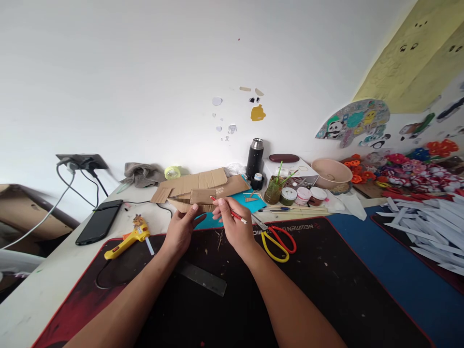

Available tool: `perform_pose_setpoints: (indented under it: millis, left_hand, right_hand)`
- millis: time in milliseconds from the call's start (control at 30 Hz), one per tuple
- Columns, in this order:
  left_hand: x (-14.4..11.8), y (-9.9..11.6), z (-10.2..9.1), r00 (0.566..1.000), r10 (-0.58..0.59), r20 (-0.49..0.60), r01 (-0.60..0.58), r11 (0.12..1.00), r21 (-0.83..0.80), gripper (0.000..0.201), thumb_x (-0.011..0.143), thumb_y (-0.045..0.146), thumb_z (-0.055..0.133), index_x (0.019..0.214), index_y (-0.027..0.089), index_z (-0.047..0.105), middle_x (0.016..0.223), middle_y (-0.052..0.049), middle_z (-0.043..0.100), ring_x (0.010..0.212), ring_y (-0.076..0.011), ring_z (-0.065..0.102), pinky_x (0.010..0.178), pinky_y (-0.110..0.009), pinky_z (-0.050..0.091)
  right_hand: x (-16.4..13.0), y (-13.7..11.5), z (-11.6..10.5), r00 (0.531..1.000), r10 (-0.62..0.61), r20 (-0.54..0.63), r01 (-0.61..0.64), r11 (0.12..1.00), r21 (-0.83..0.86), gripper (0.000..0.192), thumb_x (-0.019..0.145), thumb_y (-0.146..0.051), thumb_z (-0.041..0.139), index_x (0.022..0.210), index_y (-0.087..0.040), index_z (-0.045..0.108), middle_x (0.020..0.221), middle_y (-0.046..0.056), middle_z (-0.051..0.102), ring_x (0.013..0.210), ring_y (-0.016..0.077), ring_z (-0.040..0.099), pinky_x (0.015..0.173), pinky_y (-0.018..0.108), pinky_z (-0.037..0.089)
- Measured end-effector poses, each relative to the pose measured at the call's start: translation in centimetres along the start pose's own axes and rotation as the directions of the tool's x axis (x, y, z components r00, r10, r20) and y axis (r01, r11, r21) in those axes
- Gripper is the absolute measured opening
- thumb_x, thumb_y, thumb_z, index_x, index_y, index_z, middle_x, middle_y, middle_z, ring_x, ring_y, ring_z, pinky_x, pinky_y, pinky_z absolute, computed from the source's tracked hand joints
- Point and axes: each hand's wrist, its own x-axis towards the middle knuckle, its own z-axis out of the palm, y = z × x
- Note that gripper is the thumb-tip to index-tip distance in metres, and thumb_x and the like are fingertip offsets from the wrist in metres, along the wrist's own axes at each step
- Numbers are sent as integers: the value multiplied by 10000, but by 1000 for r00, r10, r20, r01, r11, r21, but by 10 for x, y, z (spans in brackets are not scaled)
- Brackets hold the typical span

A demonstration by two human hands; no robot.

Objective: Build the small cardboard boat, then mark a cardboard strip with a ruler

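Cardboard (202,196) sits near the far edge of the black mat (326,285), its near side pinched by your left hand (181,230), thumb uppermost. Your right hand (236,227), forearm slanting inward, grips a red pencil (238,217) between thumb and fingers.

pencil (237,216): red | cardboard (203,195): brown | glue gun (126,242): yellow | scissors handles (271,228): yellow, red | mat (308,290): black, red-edged
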Motion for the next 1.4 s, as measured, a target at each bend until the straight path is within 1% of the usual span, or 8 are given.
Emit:
perform_pose_setpoints:
  millis: [200,333,433,733,933,1100,1233,1400]
  left_hand:
    - [1,-2,-1,1000,-3,-6,3,1000,2,696,683,560,1078,1193,192,779,1279,-142,818,1231,-359,767,1020,-504,647]
    - [1,-1,0,1000,-8,-2,8,1000,-4,704,676,560,1081,1197,198,777,1289,-135,816,1187,-337,776,993,-479,651]
    - [0,0,0,1000,-9,-2,9,1000,-9,712,675,560,1083,1211,201,780,1305,-134,813,1200,-336,771,985,-464,654]
    - [1,0,-1,1000,-13,6,13,1000,0,698,691,560,1077,1216,207,784,1318,-136,820,1211,-343,781,1010,-479,658]
    - [1,0,-1,1000,-17,4,17,1000,-11,683,689,546,1080,1202,202,789,1279,-127,828,1159,-323,789,987,-456,665]
    - [0,1,-1,1000,-16,10,16,1000,-16,638,715,531,1070,1183,206,784,1295,-128,826,1156,-321,792,1010,-475,653]
    - [0,0,-1,1000,-10,6,10,1000,-19,651,707,532,1073,1192,204,789,1278,-125,827,1135,-316,790,1000,-475,658]
    - [1,0,-1,1000,-14,5,14,1000,-9,677,695,550,1073,1195,199,782,1305,-135,823,1191,-336,780,998,-470,661]
  right_hand:
    - [0,0,0,1000,1,-1,-1,1000,-2,512,1171,-635,514,1033,-235,801,827,60,827,700,202,821,607,276,617]
    - [1,0,0,1000,-1,3,1,1000,4,500,1173,-623,520,1031,-235,801,829,61,826,702,202,819,606,274,613]
    - [0,-1,0,1000,3,8,-3,1000,-2,507,1174,-628,517,1028,-238,807,832,63,828,704,204,820,608,277,616]
    - [0,-1,0,1000,2,9,-2,1000,-13,516,1173,-640,510,1040,-243,812,827,58,824,705,205,819,616,280,626]
    - [0,-1,0,1000,-3,5,3,1000,5,502,1173,-627,520,1036,-238,806,830,60,826,705,206,821,610,276,616]
    - [0,-2,-1,1000,4,9,-4,1000,-4,504,1174,-627,514,1038,-240,807,829,56,822,704,202,820,614,275,616]
    - [0,-2,-1,1000,5,7,-5,1000,0,488,1176,-605,521,1041,-235,809,829,60,822,708,202,819,613,273,615]
    - [0,-2,0,1000,2,7,-2,1000,-3,504,1174,-613,518,1040,-225,811,827,62,822,703,199,816,606,269,609]
